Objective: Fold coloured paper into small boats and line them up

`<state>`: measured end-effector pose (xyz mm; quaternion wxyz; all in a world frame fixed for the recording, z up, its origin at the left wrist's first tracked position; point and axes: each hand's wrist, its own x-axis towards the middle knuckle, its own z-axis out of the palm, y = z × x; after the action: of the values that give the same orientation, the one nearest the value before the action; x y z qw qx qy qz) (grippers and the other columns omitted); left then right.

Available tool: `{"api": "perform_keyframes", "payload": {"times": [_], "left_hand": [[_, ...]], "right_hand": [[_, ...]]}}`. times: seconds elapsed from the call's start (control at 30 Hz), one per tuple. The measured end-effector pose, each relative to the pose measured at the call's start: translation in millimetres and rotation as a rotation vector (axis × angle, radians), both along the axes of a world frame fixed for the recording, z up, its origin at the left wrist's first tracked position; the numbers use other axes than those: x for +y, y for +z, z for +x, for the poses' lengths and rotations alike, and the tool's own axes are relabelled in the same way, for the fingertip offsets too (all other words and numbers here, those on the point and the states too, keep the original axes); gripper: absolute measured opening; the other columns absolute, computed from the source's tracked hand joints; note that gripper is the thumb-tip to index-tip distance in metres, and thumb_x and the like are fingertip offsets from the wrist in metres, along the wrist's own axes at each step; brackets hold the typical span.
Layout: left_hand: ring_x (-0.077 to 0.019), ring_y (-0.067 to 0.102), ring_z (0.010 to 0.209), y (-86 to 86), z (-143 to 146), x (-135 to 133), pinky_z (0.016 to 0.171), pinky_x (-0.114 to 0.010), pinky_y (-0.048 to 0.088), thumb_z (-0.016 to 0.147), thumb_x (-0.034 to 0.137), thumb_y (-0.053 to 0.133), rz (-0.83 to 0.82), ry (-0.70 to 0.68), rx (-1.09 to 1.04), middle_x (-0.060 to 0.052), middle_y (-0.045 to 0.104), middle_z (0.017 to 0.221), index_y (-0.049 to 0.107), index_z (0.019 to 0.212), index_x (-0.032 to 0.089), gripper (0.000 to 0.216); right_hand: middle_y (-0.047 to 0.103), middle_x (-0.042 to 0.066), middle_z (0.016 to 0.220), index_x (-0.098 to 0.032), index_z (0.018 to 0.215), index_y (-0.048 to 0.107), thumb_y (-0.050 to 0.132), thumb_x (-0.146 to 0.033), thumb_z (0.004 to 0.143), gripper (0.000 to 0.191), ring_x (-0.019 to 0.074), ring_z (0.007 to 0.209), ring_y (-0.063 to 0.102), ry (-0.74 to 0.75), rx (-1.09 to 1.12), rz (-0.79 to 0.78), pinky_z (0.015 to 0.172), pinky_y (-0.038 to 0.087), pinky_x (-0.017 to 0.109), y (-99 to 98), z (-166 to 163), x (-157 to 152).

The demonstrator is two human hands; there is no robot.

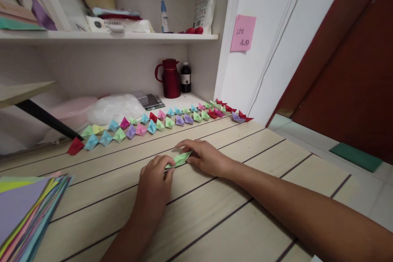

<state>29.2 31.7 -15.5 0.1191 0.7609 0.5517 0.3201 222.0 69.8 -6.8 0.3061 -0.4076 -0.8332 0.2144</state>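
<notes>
A light green folded paper boat (pixel 181 159), long and narrow, lies between my hands over the middle of the wooden table (pixel 215 221). My left hand (pixel 156 176) pinches its left end between thumb and forefinger. At its right end, my right hand (pixel 207 157) grips the paper with thumb and fingers. Farther back, rows of small folded paper boats (pixel 169 123) in several colours stretch along the table's far edge, apart from both hands.
A stack of coloured paper (pixel 27 208) lies at the left front. Behind the boats, a shelf holds a red jug (pixel 171 78), a dark bottle (pixel 186 77) and a plastic bag (pixel 115 108). A pink note (pixel 243 32) is stuck on the white panel.
</notes>
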Motion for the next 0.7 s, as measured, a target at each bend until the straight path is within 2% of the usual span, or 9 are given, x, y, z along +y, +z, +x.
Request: {"api": "perform_keyframes", "payload": {"times": [0.23, 0.47, 0.7], "left_hand": [[-0.0176, 0.058, 0.078, -0.1, -1.8, -0.7, 0.072, -0.030, 0.040, 0.080, 0.011, 0.051, -0.059, 0.037, 0.007, 0.001, 0.063, 0.081, 0.056, 0.076, 0.022, 0.013], [-0.0173, 0.059, 0.076, -0.7, -0.8, -3.3, 0.071, -0.029, 0.040, 0.081, 0.012, 0.053, -0.039, 0.072, 0.071, 0.001, 0.063, 0.081, 0.058, 0.076, 0.021, 0.012], [-0.0171, 0.058, 0.075, 1.2, 0.2, -5.9, 0.071, -0.030, 0.040, 0.083, 0.011, 0.053, -0.011, 0.056, 0.107, 0.000, 0.062, 0.081, 0.059, 0.076, 0.020, 0.013]], "right_hand": [[0.066, -0.002, 0.089, -0.023, 0.094, 0.060, 0.063, -0.005, 0.075, 0.026, 0.0141, 0.079, 0.058, -0.020, -0.001, -0.046, 0.071, 0.041, 0.023, 5.2, 1.3, -3.3], [0.067, -0.001, 0.086, -0.022, 0.085, 0.065, 0.067, -0.011, 0.074, 0.016, 0.0151, 0.081, 0.058, -0.062, -0.084, 0.012, 0.073, 0.039, 0.024, 4.8, 5.6, 3.3], [0.069, -0.002, 0.075, -0.024, 0.078, 0.070, 0.066, -0.014, 0.077, 0.010, 0.0136, 0.073, 0.060, -0.100, -0.143, -0.045, 0.066, 0.037, 0.022, 9.1, 8.3, 2.6]]}}
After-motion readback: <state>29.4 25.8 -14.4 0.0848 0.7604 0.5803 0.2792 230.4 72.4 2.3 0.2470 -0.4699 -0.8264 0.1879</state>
